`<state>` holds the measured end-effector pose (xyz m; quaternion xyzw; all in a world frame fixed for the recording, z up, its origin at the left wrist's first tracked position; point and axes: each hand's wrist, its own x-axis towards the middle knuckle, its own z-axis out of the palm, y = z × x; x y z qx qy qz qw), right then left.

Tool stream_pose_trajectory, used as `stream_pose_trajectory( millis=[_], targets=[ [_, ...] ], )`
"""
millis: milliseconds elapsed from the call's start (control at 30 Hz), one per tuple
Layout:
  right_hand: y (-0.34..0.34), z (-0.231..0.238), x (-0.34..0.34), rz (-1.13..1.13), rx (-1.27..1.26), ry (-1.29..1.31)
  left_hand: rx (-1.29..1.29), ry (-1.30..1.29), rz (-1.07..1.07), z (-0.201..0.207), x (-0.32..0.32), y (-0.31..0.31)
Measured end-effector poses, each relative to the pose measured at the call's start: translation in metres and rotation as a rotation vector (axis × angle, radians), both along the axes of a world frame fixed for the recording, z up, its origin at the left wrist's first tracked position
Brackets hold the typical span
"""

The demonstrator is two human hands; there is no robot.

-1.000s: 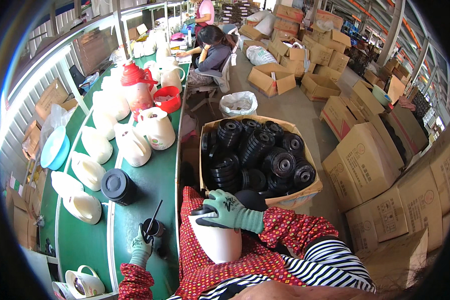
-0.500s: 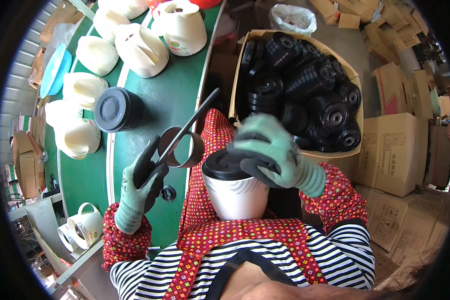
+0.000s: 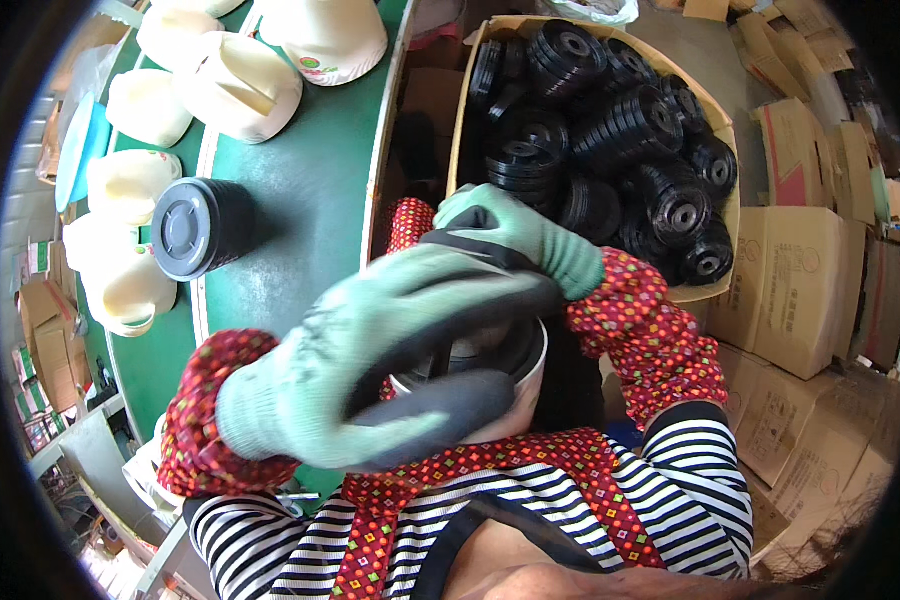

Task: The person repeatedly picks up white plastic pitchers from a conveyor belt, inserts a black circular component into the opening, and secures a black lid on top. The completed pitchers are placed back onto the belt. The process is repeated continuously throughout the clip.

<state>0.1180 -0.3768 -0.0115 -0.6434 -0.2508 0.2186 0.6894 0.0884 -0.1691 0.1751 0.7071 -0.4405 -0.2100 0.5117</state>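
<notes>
A white tapered container [image 3: 525,400] stands in front of my lap, its black lid [image 3: 515,350] partly showing between my fingers. My gloved left hand [image 3: 370,350], blurred, arches over the top with thumb and fingers curved round a dark ring-like edge. This appears to be the black ring with a long handle; the handle is hidden. On the far side of the lid my gloved right hand [image 3: 515,230] has its fingers curled, meeting the left fingertips. What the right fingers grip is covered.
A dark grey lidded container [image 3: 205,228] lies on the green bench [image 3: 300,200] at left. Cream jug-shaped housings [image 3: 240,90] stand behind it. A carton [image 3: 735,240] of stacked black discs [image 3: 630,135] sits ahead to the right; brown boxes [image 3: 795,290] fill the right side.
My left hand has swung right with the black ring, from over the bench onto the lidded container. The right hand has shifted slightly away to the lid's far side. The view has shifted.
</notes>
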Motion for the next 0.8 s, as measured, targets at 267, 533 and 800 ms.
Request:
stream_pose_trajectory(
  millis=[267,533,800],
  targets=[
    [0.048,0.003,0.013,0.472,0.318,0.086,0.405,-0.176,0.004,-0.022,-0.038,-0.106],
    [-0.006,0.001,-0.044,-0.066,-0.027,-0.034,0.128,-0.119,0.278,-0.03,-0.049,-0.029],
    [-0.038,0.12,-0.09,-0.173,-0.908,-0.591,-0.201,0.547,0.767,-0.126,-0.037,0.041]
  ],
)
